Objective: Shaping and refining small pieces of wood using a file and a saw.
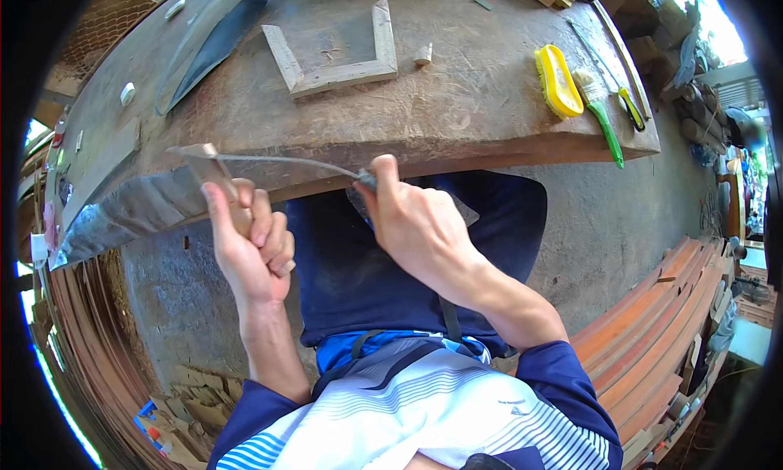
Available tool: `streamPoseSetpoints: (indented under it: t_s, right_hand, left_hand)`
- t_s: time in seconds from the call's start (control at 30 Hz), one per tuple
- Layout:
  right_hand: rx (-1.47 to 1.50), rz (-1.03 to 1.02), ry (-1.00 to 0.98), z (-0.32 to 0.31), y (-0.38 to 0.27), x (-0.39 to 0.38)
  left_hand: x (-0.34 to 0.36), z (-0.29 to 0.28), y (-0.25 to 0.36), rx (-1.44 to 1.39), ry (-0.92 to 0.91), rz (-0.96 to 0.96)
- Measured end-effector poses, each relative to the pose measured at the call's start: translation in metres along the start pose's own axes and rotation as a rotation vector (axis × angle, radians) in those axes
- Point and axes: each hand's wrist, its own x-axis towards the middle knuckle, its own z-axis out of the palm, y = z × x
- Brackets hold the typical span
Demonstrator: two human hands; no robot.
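My left hand (254, 254) is closed around a short strip of wood (210, 168), held upright at the table's front edge. In my right hand (428, 229) is the handle of a thin file (281, 160). Its long blade reaches left to the top end of the wood strip and appears to lie against it; blur hides the exact contact. Beyond my hands, three joined wood pieces form an open-sided frame (342, 80) on the table (465, 95). A small wood offcut (423, 55) sits just right of that frame.
On the table's right lie a yellow scrubbing brush (558, 82), a green-handled paintbrush (603, 126) and a thin tool with a yellow-black handle (630, 109). A curled sheet (208, 50) rests at left; a grey sheet (139, 207) hangs over the front edge. Planks (652, 307) are stacked lower right.
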Motion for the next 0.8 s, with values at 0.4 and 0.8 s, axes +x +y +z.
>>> streamPoseSetpoints:
  t_s: [0.4, 0.8]
  right_hand:
    - [-0.077, -0.095, -0.129, 0.003, -0.013, -0.004]
    - [-0.043, -0.011, -0.141, 0.007, -0.019, 0.004]
  left_hand:
    - [0.014, -0.015, 0.011, 0.055, -0.039, -0.075]
    - [0.005, 0.004, -0.014, 0.372, -0.087, -0.079]
